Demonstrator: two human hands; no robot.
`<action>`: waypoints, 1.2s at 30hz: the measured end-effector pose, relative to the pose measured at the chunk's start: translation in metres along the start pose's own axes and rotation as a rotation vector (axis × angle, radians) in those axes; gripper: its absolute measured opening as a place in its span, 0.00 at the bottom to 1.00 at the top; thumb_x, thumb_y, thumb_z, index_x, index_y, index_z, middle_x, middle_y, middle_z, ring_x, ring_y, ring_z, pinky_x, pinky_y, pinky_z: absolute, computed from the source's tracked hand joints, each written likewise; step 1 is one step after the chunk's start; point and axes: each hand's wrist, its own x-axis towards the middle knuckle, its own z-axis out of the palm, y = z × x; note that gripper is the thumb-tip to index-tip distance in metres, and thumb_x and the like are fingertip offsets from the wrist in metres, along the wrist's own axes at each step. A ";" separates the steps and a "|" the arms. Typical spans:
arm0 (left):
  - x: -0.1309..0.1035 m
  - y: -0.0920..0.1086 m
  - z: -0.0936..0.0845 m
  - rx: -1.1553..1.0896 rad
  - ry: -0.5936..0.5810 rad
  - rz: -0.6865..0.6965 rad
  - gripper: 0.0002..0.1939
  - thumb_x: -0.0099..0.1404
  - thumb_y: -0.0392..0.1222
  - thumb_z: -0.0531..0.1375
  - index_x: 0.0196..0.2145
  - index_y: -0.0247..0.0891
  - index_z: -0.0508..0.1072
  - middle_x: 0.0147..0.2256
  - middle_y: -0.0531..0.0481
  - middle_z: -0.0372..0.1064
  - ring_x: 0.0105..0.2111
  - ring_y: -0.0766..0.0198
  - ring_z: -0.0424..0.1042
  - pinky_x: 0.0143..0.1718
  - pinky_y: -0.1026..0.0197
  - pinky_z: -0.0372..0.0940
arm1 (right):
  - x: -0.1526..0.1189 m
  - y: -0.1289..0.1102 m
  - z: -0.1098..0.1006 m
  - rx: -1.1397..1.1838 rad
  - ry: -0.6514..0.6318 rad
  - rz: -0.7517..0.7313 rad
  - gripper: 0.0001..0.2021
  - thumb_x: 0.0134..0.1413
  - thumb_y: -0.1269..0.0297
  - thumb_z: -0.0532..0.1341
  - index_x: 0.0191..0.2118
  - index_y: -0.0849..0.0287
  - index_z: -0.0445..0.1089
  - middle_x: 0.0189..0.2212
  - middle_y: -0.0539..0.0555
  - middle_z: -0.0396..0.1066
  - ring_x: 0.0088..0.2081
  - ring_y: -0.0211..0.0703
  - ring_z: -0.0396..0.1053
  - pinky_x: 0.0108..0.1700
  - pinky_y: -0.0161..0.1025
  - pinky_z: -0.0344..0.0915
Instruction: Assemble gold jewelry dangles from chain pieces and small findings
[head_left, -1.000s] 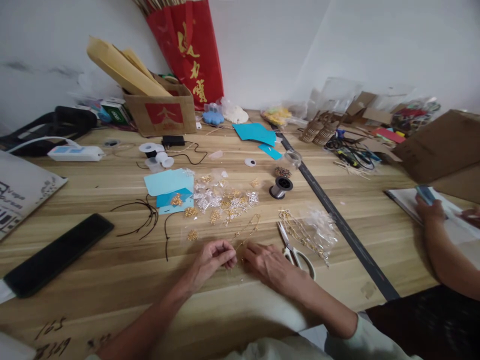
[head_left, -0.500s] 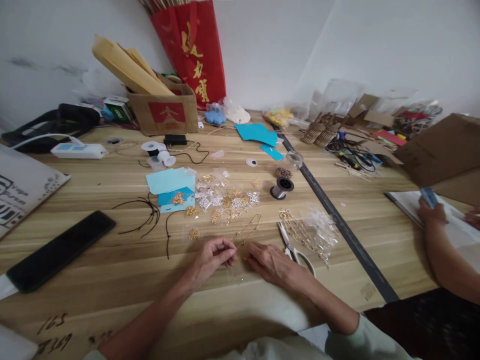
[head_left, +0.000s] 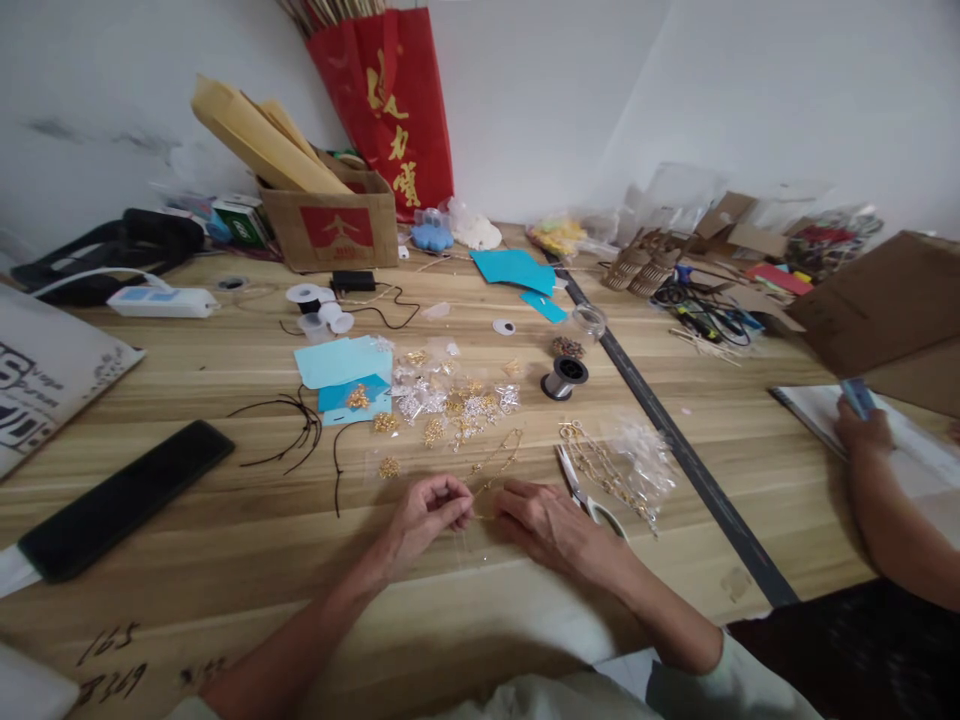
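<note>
A thin gold chain (head_left: 511, 455) with small beads lies looped on the table, and its near end runs between my hands. My left hand (head_left: 435, 508) is closed in a pinch on that end. Close beside it, my right hand (head_left: 536, 518) has its fingers curled down with the chain at their tips; the exact grip is partly hidden. Scissors (head_left: 574, 480) with pale handles lie partly under my right wrist. Beyond my hands are small piles of gold beads (head_left: 388, 467) and silver findings in clear bags (head_left: 424, 398).
Right of the scissors lie more beaded chains (head_left: 592, 462) and crumpled plastic bags (head_left: 641, 455). A wire spool (head_left: 564, 378) stands behind. Black cords (head_left: 300, 430) and a phone (head_left: 127, 500) lie left. At far right, another person's hand (head_left: 862, 425) holds a blue item over paper.
My right hand's fingers have shifted slightly, and more of the gold strand shows between the hands. The view has moved a little; my left hand stays in place.
</note>
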 end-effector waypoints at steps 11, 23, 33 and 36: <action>0.006 -0.005 0.001 0.098 0.064 0.042 0.12 0.55 0.46 0.63 0.28 0.32 0.71 0.22 0.53 0.67 0.22 0.70 0.65 0.25 0.66 0.61 | 0.008 0.004 -0.005 0.345 0.089 -0.041 0.08 0.60 0.69 0.54 0.35 0.60 0.71 0.30 0.51 0.69 0.28 0.35 0.65 0.30 0.30 0.56; 0.004 0.002 0.002 0.061 -0.003 -0.062 0.14 0.52 0.48 0.64 0.26 0.33 0.69 0.25 0.49 0.72 0.20 0.71 0.66 0.23 0.67 0.62 | 0.023 0.024 0.003 0.532 0.204 -0.001 0.07 0.57 0.66 0.57 0.32 0.62 0.70 0.24 0.48 0.65 0.26 0.33 0.60 0.27 0.30 0.54; 0.006 0.004 0.002 0.077 0.015 -0.075 0.12 0.50 0.45 0.65 0.23 0.33 0.69 0.19 0.55 0.66 0.18 0.73 0.63 0.20 0.69 0.60 | 0.017 0.016 -0.009 0.309 0.144 0.016 0.07 0.59 0.69 0.55 0.37 0.58 0.71 0.34 0.52 0.71 0.32 0.37 0.67 0.33 0.32 0.59; 0.006 0.002 0.002 0.077 0.036 -0.066 0.13 0.49 0.45 0.65 0.23 0.33 0.69 0.20 0.54 0.67 0.17 0.73 0.63 0.20 0.69 0.60 | 0.010 0.007 -0.021 0.145 0.126 0.102 0.08 0.56 0.73 0.57 0.40 0.57 0.70 0.37 0.53 0.71 0.34 0.39 0.69 0.35 0.33 0.60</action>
